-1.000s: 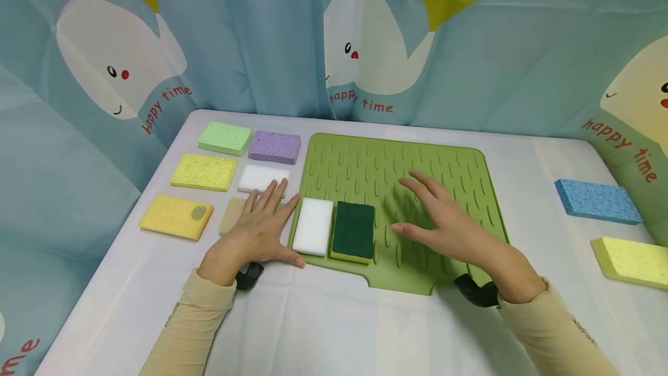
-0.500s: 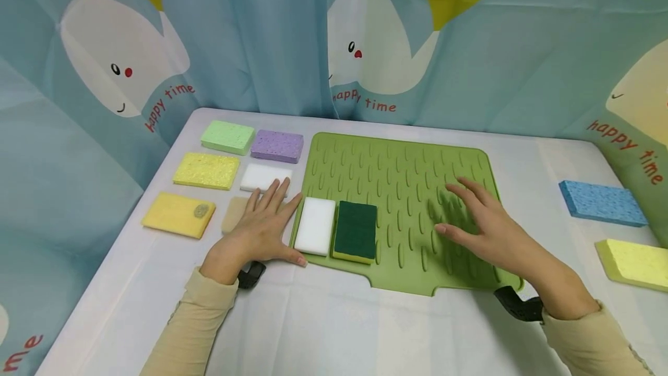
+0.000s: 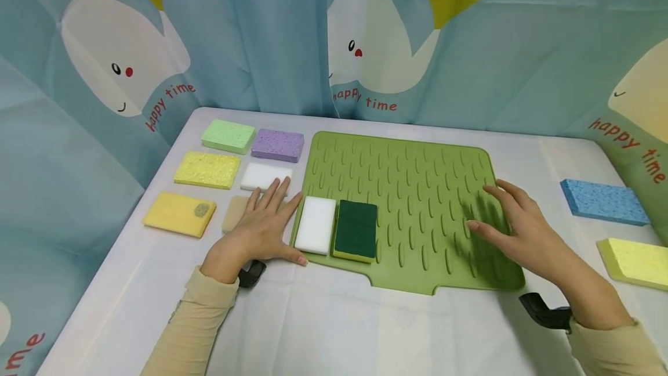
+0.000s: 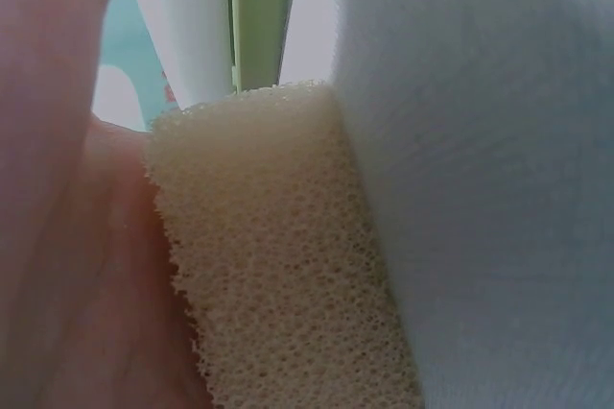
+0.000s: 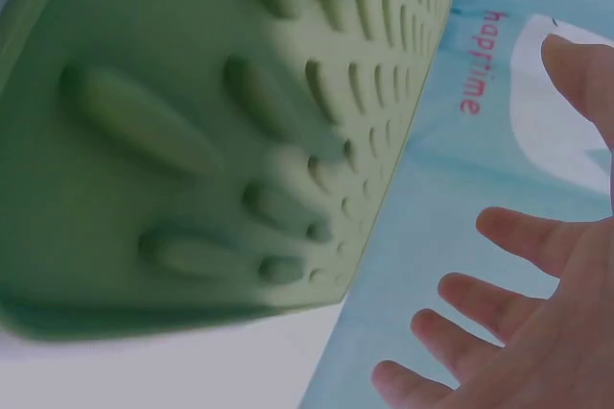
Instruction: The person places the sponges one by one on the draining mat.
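My left hand (image 3: 258, 234) lies with fingers spread at the mat's left edge, over a beige sponge (image 3: 234, 213) that it partly covers. In the left wrist view the porous beige sponge (image 4: 273, 255) shows close under the palm. Its fingertips overlap a white sponge (image 3: 263, 176). My right hand (image 3: 522, 231), fingers parted and holding nothing, hovers over the right edge of the green ridged mat (image 3: 407, 190). A white sponge (image 3: 315, 225) and a green-and-yellow scouring sponge (image 3: 356, 230) lie side by side on the mat's front left.
Left of the mat are light green (image 3: 228, 136), purple (image 3: 278, 145), speckled yellow (image 3: 207, 169) and plain yellow (image 3: 180, 213) sponges. A blue sponge (image 3: 604, 202) and a pale yellow sponge (image 3: 634, 263) lie at the right. A whale-print curtain (image 3: 250, 45) hangs behind the table.
My right hand has moved right, from over the middle of the mat to its right edge. The left hand has stayed in place, and the sponges have not moved.
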A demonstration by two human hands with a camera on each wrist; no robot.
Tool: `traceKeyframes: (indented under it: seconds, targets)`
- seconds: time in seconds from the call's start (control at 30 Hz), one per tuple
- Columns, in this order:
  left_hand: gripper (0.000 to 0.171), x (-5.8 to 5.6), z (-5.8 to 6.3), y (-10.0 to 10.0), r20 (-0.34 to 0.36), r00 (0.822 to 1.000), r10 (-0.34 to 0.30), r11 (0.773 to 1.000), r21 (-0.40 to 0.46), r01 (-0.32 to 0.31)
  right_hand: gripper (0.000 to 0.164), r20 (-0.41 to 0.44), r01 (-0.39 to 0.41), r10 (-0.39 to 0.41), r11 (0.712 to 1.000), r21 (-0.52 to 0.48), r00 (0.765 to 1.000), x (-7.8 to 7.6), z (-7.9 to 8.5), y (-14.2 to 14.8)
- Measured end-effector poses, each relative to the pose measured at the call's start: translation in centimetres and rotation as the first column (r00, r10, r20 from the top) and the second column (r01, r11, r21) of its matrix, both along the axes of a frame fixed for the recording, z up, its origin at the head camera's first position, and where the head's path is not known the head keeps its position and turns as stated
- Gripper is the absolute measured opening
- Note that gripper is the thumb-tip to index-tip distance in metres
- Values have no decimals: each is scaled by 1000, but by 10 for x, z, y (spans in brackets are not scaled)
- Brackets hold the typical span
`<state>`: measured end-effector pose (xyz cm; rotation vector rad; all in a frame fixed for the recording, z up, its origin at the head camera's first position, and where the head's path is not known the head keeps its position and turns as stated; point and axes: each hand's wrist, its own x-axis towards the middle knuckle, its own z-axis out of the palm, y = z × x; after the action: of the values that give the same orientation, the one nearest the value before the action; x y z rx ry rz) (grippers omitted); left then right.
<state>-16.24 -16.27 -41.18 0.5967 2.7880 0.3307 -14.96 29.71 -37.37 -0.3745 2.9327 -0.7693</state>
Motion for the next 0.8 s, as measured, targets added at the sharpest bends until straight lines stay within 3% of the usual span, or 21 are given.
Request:
traceKeyframes:
  seconds: [0.6, 0.8]
  targets:
    - [132, 0, 1, 1, 13, 1000, -1, 1000, 5, 1, 76, -79, 122, -116, 990, 68, 990, 0, -13, 42]
    - [133, 0, 0, 1, 28, 1000, 10, 1000, 1, -10, 79, -106, 164, -150, 976, 144, 983, -1, -16, 54]
